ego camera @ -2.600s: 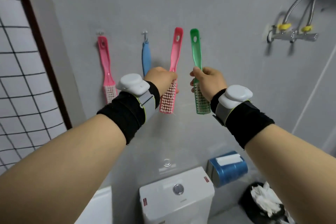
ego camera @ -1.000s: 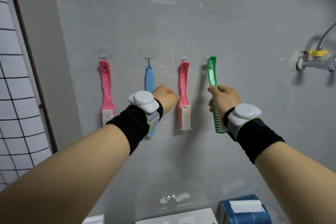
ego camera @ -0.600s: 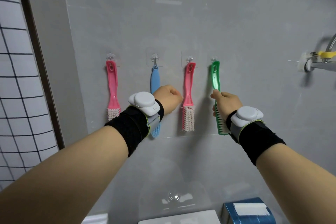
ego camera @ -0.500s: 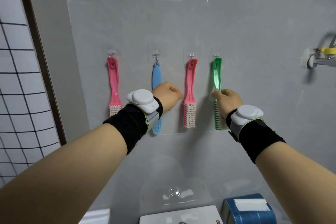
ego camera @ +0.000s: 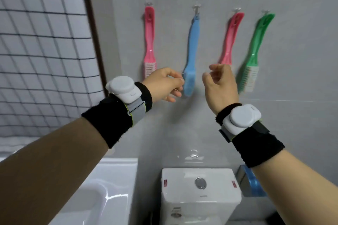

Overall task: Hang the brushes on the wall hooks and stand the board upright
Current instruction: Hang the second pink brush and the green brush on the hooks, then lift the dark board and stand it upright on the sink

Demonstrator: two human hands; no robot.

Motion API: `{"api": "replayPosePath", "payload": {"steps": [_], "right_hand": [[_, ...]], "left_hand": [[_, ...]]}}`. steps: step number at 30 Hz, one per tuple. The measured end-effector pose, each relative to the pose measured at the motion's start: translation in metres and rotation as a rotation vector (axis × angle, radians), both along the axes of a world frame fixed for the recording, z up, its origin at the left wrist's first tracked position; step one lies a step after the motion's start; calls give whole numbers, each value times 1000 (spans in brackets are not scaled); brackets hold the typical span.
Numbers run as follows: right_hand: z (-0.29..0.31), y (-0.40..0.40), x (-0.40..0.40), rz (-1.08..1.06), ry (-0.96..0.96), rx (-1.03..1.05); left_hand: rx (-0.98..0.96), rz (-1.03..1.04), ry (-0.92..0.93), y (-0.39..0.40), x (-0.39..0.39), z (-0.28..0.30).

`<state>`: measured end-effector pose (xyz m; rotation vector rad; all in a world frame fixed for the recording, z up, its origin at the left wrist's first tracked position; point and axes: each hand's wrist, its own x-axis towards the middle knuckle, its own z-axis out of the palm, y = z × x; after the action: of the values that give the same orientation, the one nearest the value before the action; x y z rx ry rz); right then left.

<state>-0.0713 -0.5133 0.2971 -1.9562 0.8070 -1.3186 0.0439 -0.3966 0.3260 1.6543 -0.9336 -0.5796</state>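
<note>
Several brushes hang on clear hooks along the grey wall: a pink brush (ego camera: 150,42) at the left, a blue brush (ego camera: 191,55), a red-pink brush (ego camera: 232,36) and a green brush (ego camera: 256,49) at the right. The two right-hand brushes look blurred and tilted. My left hand (ego camera: 164,84) is held below the pink and blue brushes with loosely curled fingers and holds nothing. My right hand (ego camera: 219,86) is in front of the red-pink brush's bristles, fingers apart and empty. No board is in view.
A white toilet cistern (ego camera: 200,193) stands below the brushes, a clear suction hook (ego camera: 193,153) on the wall above it. A white sink (ego camera: 109,188) is at the lower left, a blue tissue box (ego camera: 252,182) at the right, and a white tiled wall (ego camera: 40,51) at the left.
My right hand let go of the green brush, which now hangs on its hook. Both hands drew back from the wall and opened. The view swung left and down.
</note>
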Motion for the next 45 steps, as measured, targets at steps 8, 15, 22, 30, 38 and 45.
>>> {"api": "replayPosePath", "payload": {"steps": [8,15,22,30,38,45], "right_hand": [[-45,121,60,528,168,135],[-80,228,111,881,483,182],[-122,372,175,958,545,277],[-163,496,224,1000,621,365],[-193,545,263,1022,731,385],[-226,560,317,1040,858,286]], "left_hand": [[137,82,52,136,40,-56],[233,246,81,279,93,-106],[300,413,157,435,148,-143],[348,580,222,562,184,-193],[376,810,267,629,206,-232],[563,1002,213,664,223,-261]]}}
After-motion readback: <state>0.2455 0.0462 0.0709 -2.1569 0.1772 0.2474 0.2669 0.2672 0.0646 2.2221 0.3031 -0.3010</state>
